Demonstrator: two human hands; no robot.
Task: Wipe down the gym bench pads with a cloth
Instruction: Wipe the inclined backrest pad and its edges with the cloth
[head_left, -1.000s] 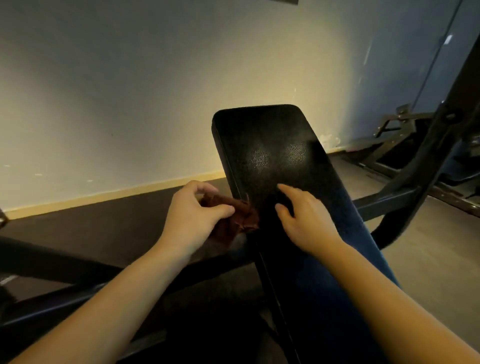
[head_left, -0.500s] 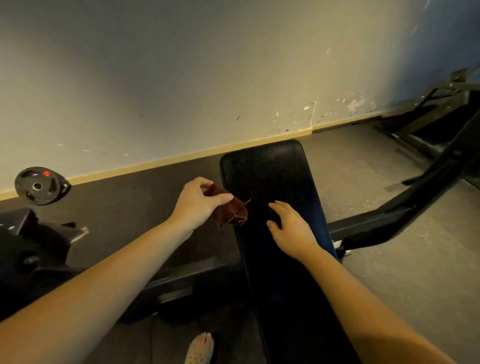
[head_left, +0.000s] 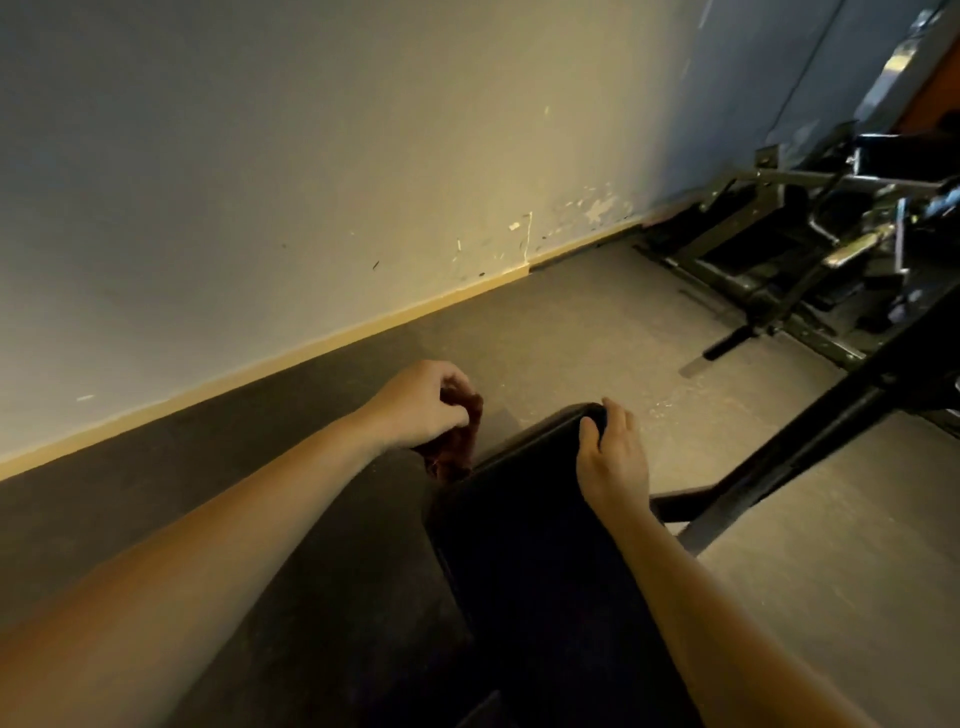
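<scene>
The black bench pad (head_left: 524, 525) runs from the bottom middle up to its far end near the centre. My left hand (head_left: 421, 405) is just left of that end and grips a crumpled dark red cloth (head_left: 457, 441), which hangs beside the pad's left edge. On the pad's far right corner rests my right hand (head_left: 613, 452), fingers curled over the top edge. Much of the pad is in deep shadow.
A pale scuffed wall with a yellow skirting board (head_left: 363, 327) runs across the back. A black frame bar (head_left: 810, 447) slants up to the right of the pad. More dark gym machinery (head_left: 810, 249) stands at the back right on the grey floor.
The view has shifted forward over the pad. My right hand slid from the pad's middle to its far end. My left hand, still holding the cloth, now sits beside that end.
</scene>
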